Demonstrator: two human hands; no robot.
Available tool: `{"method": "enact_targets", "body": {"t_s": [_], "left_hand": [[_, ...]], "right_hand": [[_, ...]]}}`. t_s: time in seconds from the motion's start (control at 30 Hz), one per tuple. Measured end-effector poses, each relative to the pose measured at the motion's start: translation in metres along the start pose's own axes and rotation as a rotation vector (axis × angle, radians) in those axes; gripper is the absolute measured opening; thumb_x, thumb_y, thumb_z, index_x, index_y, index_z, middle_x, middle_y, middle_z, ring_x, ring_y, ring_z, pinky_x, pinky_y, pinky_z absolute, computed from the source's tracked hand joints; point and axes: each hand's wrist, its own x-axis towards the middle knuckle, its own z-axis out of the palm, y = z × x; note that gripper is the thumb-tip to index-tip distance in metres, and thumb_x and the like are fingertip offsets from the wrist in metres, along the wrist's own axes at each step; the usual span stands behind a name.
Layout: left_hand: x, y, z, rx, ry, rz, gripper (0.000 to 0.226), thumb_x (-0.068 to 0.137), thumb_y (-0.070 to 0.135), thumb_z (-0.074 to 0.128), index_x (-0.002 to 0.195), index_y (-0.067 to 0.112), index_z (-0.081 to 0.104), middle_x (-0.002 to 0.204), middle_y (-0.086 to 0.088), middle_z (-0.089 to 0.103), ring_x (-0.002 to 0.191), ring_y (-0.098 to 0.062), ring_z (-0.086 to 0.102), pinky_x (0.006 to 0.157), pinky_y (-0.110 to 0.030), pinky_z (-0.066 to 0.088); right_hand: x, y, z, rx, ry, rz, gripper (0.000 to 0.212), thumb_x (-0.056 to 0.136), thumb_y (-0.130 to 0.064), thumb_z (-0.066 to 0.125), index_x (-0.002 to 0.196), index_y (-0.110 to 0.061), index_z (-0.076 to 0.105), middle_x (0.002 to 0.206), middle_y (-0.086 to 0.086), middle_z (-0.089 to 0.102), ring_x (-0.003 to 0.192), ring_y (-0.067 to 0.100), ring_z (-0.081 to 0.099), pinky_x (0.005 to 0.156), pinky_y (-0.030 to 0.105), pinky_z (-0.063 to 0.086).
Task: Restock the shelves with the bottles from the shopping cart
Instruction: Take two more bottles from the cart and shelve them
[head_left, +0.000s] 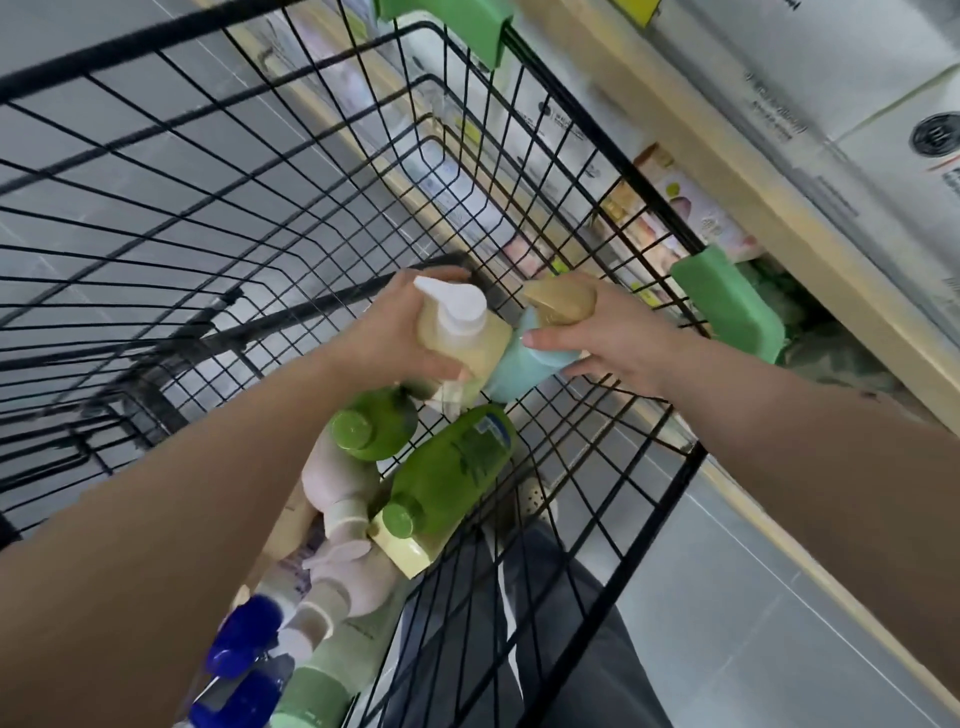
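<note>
I lift two bottles from the cart (561, 171): left hand (400, 332) grips a pump bottle (462, 338), right hand (597, 343) a blue bottle (524, 371); next, the shelf (779, 218) beside my right grip.

Cart (218, 171) is black coated wire, matt; bottles (452, 467) glossy smooth plastic; shelf edge (727, 171) prob. pale wood, boxes (883, 93) look like cardboard

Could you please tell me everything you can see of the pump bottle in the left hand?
The pump bottle is pale yellow and looks like translucent plastic, topped by a white pump head with its spout pointing up-left. It is tilted, held above the cart floor. The left hand grips its body from the left. Its lower right side meets the blue bottle in the right hand. No label is readable.
</note>
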Motion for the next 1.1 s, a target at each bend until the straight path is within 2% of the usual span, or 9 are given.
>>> {"method": "enact_targets", "body": {"t_s": [0.17,0.27,0.4,0.57,0.63,0.73,0.83,0.93,1.1], "left_hand": [[-0.002,-0.005,-0.008,0.299,-0.064,0.035,0.084,0.055,0.002,0.082,0.128,0.014,0.042,0.128,-0.005,0.038,0.114,-0.015,0.037,0.105,-0.031,0.028],[0.000,-0.009,-0.006,0.283,0.002,0.009,0.084,0.058,0.002,0.081,0.130,0.016,0.040,0.132,-0.003,0.044,0.123,-0.020,0.039,0.101,-0.027,0.028],[0.002,-0.011,-0.005,0.246,0.043,0.023,0.085,0.055,0.003,0.082,0.129,0.019,0.042,0.128,-0.002,0.050,0.116,-0.017,0.043,0.093,-0.023,0.029],[0.008,-0.010,-0.005,0.232,0.049,0.007,0.085,0.056,0.002,0.080,0.130,0.018,0.040,0.125,-0.004,0.052,0.105,-0.010,0.040,0.087,-0.019,0.028],[0.009,-0.009,-0.007,0.214,0.051,-0.013,0.085,0.057,0.002,0.080,0.130,0.017,0.040,0.125,-0.005,0.053,0.105,-0.012,0.042,0.086,-0.020,0.029],[0.012,-0.010,-0.011,0.233,0.047,-0.039,0.080,0.057,0.005,0.081,0.128,0.013,0.044,0.119,-0.005,0.054,0.111,-0.019,0.046,0.082,-0.018,0.030],[0.013,-0.016,-0.019,0.208,0.095,-0.120,0.067,0.060,0.010,0.081,0.119,0.006,0.049,0.107,-0.003,0.054,0.105,-0.020,0.049,0.078,-0.021,0.034],[0.012,-0.020,-0.020,0.153,0.131,-0.127,0.066,0.059,0.011,0.081,0.118,0.005,0.052,0.114,-0.009,0.058,0.108,-0.026,0.052,0.089,-0.031,0.041],[0.008,-0.014,-0.007,0.064,0.194,-0.131,0.063,0.061,0.006,0.079,0.117,0.005,0.051,0.103,-0.002,0.052,0.096,-0.016,0.045,0.077,-0.023,0.033]], "right_hand": [[0.007,-0.003,0.015,-0.050,0.096,-0.075,0.054,0.069,0.000,0.073,0.116,-0.014,0.052,0.105,0.007,0.055,0.104,0.025,0.054,0.094,0.040,0.046],[0.008,-0.003,0.020,-0.021,0.122,-0.118,0.057,0.070,0.008,0.065,0.117,-0.020,0.049,0.108,0.005,0.049,0.098,0.020,0.048,0.086,0.034,0.044],[0.011,-0.002,0.023,0.050,0.106,-0.056,0.063,0.074,0.012,0.057,0.127,-0.017,0.038,0.103,0.004,0.045,0.098,0.020,0.044,0.073,0.027,0.039],[0.014,-0.006,0.018,0.076,0.083,0.117,0.073,0.071,0.010,0.064,0.134,-0.018,0.038,0.120,0.010,0.051,0.105,0.026,0.050,0.070,0.032,0.045],[0.010,-0.005,0.010,0.059,0.028,0.159,0.074,0.072,0.008,0.065,0.134,-0.020,0.038,0.125,0.009,0.049,0.110,0.028,0.050,0.079,0.044,0.050],[0.002,-0.006,-0.003,-0.072,-0.156,0.127,0.047,0.072,0.010,0.064,0.104,-0.024,0.057,0.116,0.003,0.050,0.105,0.025,0.052,0.083,0.045,0.053],[-0.001,-0.007,-0.005,-0.282,-0.305,0.073,0.042,0.071,0.012,0.064,0.076,-0.029,0.057,0.106,-0.003,0.050,0.093,0.017,0.054,0.082,0.043,0.055],[-0.002,-0.006,0.003,-0.280,-0.255,0.007,0.041,0.070,0.008,0.068,0.077,-0.031,0.055,0.101,-0.007,0.050,0.092,0.014,0.054,0.080,0.043,0.055],[0.001,0.001,0.024,-0.200,-0.051,-0.127,0.047,0.067,0.006,0.072,0.094,-0.023,0.046,0.092,-0.010,0.045,0.096,0.019,0.050,0.069,0.042,0.056]]}}
